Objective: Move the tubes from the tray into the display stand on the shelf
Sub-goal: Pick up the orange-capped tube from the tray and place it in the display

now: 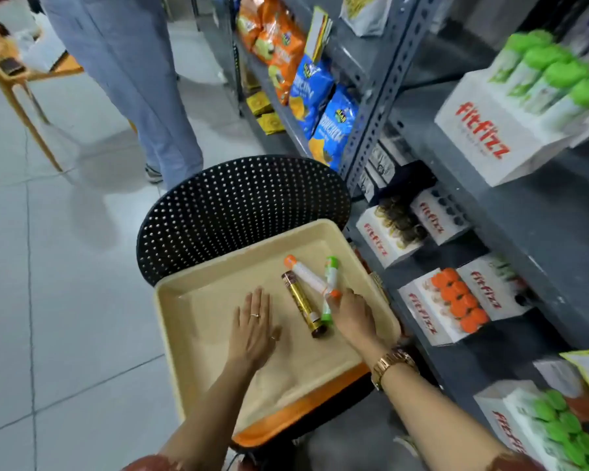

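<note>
Fingertips of the right hand (352, 317) are seen curled down onto the near ends of the orange-capped tube (308, 277) and the green-capped tube (330, 287), which lie crossed; whether either is truly gripped cannot be told. Just to the left of those fingers the gold tube (301, 302) lies loose on the tray floor. Further left, the left hand (252, 322) is laid flat and open on the bare floor, nothing held. The pick-up step is judged to be in hand: one tube must be closed on, lifted over the rim of the tray (371, 277), and carried rightward. Beyond the rim, close on the right, the shelf edge (483, 249) and the orange display stand (419, 317) are met; room is narrow there, while open floor lies leftward, behind the perforated chair back (238, 205).
</note>
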`<move>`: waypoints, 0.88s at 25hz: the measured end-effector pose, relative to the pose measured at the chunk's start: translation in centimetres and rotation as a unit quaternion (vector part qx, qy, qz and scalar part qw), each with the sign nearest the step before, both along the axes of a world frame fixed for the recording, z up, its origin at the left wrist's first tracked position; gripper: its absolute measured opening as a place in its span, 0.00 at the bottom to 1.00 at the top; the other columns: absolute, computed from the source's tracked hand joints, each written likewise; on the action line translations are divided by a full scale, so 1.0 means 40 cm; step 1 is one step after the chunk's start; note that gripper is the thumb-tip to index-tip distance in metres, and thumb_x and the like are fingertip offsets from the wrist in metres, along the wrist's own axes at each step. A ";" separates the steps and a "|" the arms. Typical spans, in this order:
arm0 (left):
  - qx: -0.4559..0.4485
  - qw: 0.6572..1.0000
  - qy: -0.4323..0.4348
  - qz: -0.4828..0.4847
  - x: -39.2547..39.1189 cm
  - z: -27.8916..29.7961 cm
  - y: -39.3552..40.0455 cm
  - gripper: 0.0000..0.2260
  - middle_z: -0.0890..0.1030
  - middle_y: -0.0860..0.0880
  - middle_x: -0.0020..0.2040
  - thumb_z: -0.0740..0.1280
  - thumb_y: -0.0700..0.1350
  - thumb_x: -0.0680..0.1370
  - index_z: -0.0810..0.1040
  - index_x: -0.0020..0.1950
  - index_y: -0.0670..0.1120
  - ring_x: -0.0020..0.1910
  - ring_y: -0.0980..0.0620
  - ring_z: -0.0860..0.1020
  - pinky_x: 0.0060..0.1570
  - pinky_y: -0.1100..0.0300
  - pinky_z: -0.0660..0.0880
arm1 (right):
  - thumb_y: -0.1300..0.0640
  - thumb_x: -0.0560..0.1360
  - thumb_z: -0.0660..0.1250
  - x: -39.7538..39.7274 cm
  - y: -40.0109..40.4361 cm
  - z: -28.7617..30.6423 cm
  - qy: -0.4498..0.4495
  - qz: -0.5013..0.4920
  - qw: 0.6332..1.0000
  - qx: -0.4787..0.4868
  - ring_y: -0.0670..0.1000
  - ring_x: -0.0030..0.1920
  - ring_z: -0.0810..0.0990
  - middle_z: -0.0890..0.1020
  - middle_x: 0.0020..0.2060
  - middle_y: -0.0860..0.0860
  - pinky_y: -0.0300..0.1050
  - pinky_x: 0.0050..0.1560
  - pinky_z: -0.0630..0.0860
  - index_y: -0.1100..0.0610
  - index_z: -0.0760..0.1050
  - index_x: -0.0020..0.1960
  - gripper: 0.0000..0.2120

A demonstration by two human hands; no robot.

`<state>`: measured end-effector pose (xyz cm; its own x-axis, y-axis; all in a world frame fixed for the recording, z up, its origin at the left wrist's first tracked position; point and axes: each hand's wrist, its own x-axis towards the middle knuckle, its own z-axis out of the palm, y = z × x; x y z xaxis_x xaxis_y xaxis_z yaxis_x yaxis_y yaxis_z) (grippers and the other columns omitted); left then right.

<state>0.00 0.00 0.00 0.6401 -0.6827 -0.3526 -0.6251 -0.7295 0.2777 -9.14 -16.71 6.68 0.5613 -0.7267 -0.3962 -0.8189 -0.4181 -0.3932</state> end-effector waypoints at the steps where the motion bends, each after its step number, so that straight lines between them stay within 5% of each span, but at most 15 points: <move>1: 0.025 1.000 0.007 0.001 -0.002 -0.012 -0.002 0.33 0.38 0.43 0.77 0.52 0.57 0.80 0.38 0.74 0.43 0.75 0.42 0.40 0.73 0.45 0.45 | 0.47 0.79 0.56 0.007 -0.007 -0.006 0.004 -0.018 1.000 0.015 0.61 0.51 0.79 0.81 0.52 0.62 0.48 0.45 0.73 0.63 0.72 0.57 0.20; 5: 0.072 0.996 0.051 0.007 -0.008 -0.038 -0.011 0.36 0.36 0.45 0.76 0.50 0.62 0.78 0.35 0.74 0.44 0.75 0.44 0.38 0.73 0.44 0.42 | 0.49 0.79 0.58 0.024 -0.021 -0.038 -0.015 -0.086 0.995 0.057 0.56 0.44 0.78 0.82 0.51 0.62 0.42 0.34 0.70 0.65 0.74 0.54 0.19; 10: 0.100 0.993 0.061 0.006 -0.005 -0.052 -0.017 0.36 0.35 0.46 0.76 0.48 0.64 0.78 0.34 0.74 0.45 0.75 0.45 0.36 0.73 0.45 0.41 | 0.53 0.77 0.63 0.042 -0.032 -0.055 -0.046 -0.151 0.982 0.101 0.60 0.49 0.81 0.82 0.51 0.63 0.52 0.47 0.80 0.67 0.76 0.54 0.17; 15: 0.089 0.994 0.059 0.013 -0.003 -0.055 -0.020 0.36 0.35 0.46 0.76 0.50 0.63 0.78 0.35 0.74 0.44 0.75 0.45 0.36 0.74 0.44 0.41 | 0.47 0.68 0.73 0.044 0.003 -0.040 -0.028 -0.019 0.999 0.038 0.58 0.54 0.78 0.78 0.55 0.59 0.45 0.47 0.75 0.61 0.67 0.64 0.31; 18: 0.083 0.995 0.058 0.013 -0.004 -0.061 -0.015 0.37 0.36 0.46 0.76 0.50 0.64 0.78 0.35 0.74 0.44 0.75 0.45 0.36 0.74 0.44 0.41 | 0.49 0.73 0.67 0.047 0.028 -0.054 -0.007 0.124 0.990 -0.066 0.58 0.54 0.77 0.76 0.55 0.58 0.46 0.46 0.74 0.60 0.69 0.60 0.21; 22: 0.068 0.996 0.063 0.018 -0.006 -0.072 -0.011 0.37 0.35 0.47 0.76 0.50 0.64 0.78 0.34 0.74 0.45 0.74 0.46 0.35 0.73 0.44 0.38 | 0.48 0.77 0.61 0.057 0.046 -0.078 0.037 0.131 0.988 -0.073 0.58 0.53 0.78 0.78 0.53 0.58 0.49 0.47 0.75 0.61 0.75 0.56 0.17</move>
